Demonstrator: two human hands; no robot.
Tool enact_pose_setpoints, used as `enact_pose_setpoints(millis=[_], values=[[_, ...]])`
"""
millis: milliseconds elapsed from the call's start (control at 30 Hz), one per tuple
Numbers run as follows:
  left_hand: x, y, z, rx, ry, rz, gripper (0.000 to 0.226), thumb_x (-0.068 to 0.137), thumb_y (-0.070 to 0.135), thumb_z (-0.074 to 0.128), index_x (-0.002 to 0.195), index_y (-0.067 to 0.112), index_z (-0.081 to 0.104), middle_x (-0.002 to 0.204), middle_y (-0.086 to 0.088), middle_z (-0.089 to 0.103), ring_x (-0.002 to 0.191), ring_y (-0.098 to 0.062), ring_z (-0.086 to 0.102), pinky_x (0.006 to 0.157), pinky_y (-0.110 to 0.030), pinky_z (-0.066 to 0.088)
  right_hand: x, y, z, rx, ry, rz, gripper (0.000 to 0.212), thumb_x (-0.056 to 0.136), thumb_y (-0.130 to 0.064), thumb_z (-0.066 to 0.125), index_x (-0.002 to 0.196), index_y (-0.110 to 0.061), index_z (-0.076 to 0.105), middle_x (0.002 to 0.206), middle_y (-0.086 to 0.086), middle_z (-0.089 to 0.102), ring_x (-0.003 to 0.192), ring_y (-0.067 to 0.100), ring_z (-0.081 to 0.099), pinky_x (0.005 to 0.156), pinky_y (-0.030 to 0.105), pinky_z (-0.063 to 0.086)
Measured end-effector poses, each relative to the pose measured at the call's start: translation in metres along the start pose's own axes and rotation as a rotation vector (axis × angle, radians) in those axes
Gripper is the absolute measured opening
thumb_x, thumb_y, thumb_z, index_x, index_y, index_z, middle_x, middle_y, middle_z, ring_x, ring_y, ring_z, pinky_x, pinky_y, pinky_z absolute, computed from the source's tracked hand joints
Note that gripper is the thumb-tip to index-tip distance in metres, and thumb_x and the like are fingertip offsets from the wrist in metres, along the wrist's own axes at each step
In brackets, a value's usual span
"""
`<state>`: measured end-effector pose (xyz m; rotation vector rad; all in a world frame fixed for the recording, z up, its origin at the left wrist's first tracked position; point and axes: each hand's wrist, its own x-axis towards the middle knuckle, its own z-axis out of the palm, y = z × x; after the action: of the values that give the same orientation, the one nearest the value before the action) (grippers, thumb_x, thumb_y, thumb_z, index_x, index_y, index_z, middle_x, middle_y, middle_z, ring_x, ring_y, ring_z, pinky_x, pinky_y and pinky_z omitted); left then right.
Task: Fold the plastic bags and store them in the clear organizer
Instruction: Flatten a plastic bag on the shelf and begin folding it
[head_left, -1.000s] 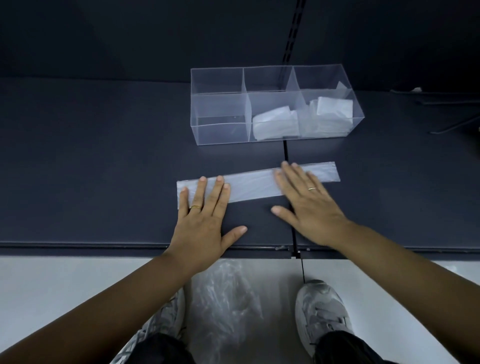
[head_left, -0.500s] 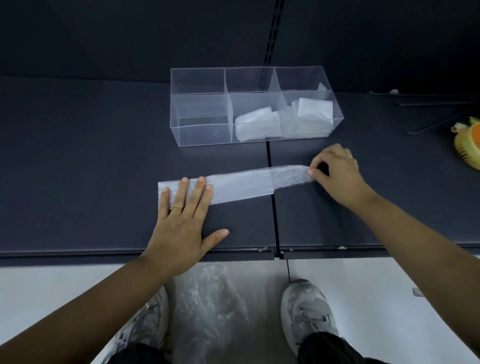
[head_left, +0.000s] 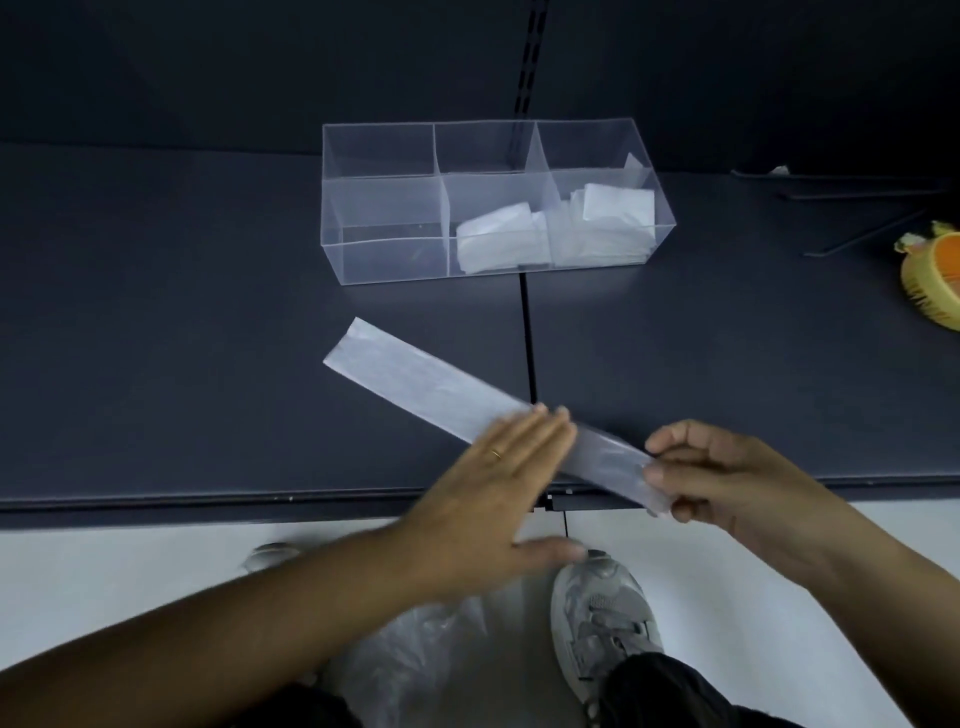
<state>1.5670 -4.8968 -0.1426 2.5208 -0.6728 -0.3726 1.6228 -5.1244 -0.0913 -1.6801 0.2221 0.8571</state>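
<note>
A plastic bag folded into a long narrow strip (head_left: 415, 382) lies diagonally on the dark shelf, its far end pointing up-left. My right hand (head_left: 722, 478) pinches the strip's near end at the shelf's front edge. My left hand (head_left: 498, 478) lies flat, fingers together, over the strip's middle part. The clear organizer (head_left: 384, 208) stands behind with three compartments. Its left one holds nothing; folded white bags (head_left: 501, 236) fill the middle and right ones.
A dark shelf (head_left: 182, 338) with a seam down its middle carries everything. An orange and yellow object (head_left: 935, 280) sits at the right edge. More loose plastic bags (head_left: 415, 654) lie on the white floor between my shoes.
The strip has swung from lying sideways to diagonal. My right hand pulled its right end toward the front edge, and my left hand slid right along it to the middle.
</note>
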Motion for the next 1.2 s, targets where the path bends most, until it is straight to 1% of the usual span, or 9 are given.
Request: enact_pose_setpoints(millis=[133,233,333,500,633,833,1033,1133,1200], values=[[0.002,0.037,0.011,-0.356,0.213,-0.090,0.075,0.091,0.043,0.058,0.151,0.025,0.017,0.157,0.013,0.015,0.142,0.006,0.008,0.115,-0.013,0.005,-0.024,-0.025,0.014,0.015,-0.179,-0.062,0.036,0.063,-0.019,0.073,0.094,-0.006,0.060,0.067,0.014,0.067,0.057,0.015,0.062,0.050,0.019,0.047],[-0.002,0.045,-0.004,-0.724,0.418,-0.255,0.031,0.093,0.030,0.055,0.123,0.029,0.065,0.108,0.013,0.068,0.098,0.001,0.060,0.089,-0.021,0.047,-0.016,-0.039,0.021,-0.020,-0.107,-0.261,0.030,0.071,-0.037,0.065,0.090,-0.013,0.063,0.068,0.003,0.065,0.058,0.010,0.058,0.054,0.019,0.048],[-0.002,0.038,-0.025,-0.946,0.450,-0.329,0.019,0.094,0.028,0.058,0.106,0.029,0.073,0.084,0.012,0.071,0.075,-0.001,0.056,0.072,-0.019,0.044,0.017,-0.042,0.019,-0.125,-0.062,-0.397,0.051,0.087,-0.058,0.042,0.109,-0.018,0.065,0.084,-0.001,0.062,0.068,0.015,0.051,0.068,0.024,0.048],[0.005,0.001,-0.054,-1.471,0.446,-0.634,0.025,0.083,0.027,0.064,0.099,0.010,0.073,0.106,-0.012,0.072,0.094,-0.025,0.065,0.091,-0.030,0.049,0.055,-0.030,0.048,-0.114,-0.475,-0.219,0.087,0.075,-0.082,0.040,0.123,-0.011,0.054,0.099,-0.001,0.069,0.054,0.017,0.038,0.059,0.024,0.039],[0.004,-0.034,-0.055,-1.657,0.473,-0.721,0.030,0.092,0.018,0.058,0.117,0.002,0.062,0.113,-0.012,0.070,0.109,-0.028,0.064,0.095,-0.038,0.051,0.066,-0.017,0.063,-0.284,-0.379,-0.204,0.027,0.092,-0.033,0.062,0.108,-0.011,0.061,0.065,-0.003,0.063,0.053,0.013,0.048,0.062,0.026,0.045],[0.000,-0.074,-0.051,-1.552,0.628,-0.972,0.005,0.092,0.010,0.062,0.091,0.006,0.062,0.072,-0.005,0.071,0.063,-0.014,0.071,0.057,-0.025,0.058,0.073,-0.013,0.079,-0.253,-0.141,-0.127,0.007,0.089,-0.004,0.065,0.095,-0.005,0.063,0.068,0.008,0.066,0.040,0.011,0.052,0.044,0.022,0.046],[-0.005,-0.095,-0.060,-1.133,0.885,-0.948,0.018,0.096,0.006,0.055,0.110,0.000,0.065,0.089,-0.009,0.070,0.072,-0.016,0.068,0.067,-0.023,0.058,0.075,-0.015,0.081,-0.246,-0.103,-0.082,0.011,0.086,-0.001,0.067,0.095,-0.006,0.063,0.067,0.005,0.069,0.043,0.012,0.057,0.041,0.023,0.047],[-0.020,-0.077,-0.051,-0.338,0.911,-0.543,0.025,0.093,0.007,0.057,0.116,0.009,0.065,0.110,-0.001,0.066,0.101,-0.015,0.062,0.094,-0.023,0.046,0.076,-0.016,0.081,-0.238,-0.110,-0.062,0.015,0.085,-0.001,0.068,0.098,-0.006,0.062,0.073,0.007,0.071,0.047,0.014,0.061,0.042,0.022,0.048],[-0.026,-0.054,-0.032,-0.136,0.674,-0.212,0.035,0.090,0.022,0.059,0.122,0.008,0.062,0.124,-0.004,0.062,0.115,-0.015,0.054,0.103,-0.021,0.036,0.076,-0.017,0.081,-0.228,-0.114,-0.052,0.016,0.085,-0.002,0.068,0.099,-0.005,0.062,0.072,0.007,0.070,0.048,0.014,0.062,0.042,0.022,0.047]])
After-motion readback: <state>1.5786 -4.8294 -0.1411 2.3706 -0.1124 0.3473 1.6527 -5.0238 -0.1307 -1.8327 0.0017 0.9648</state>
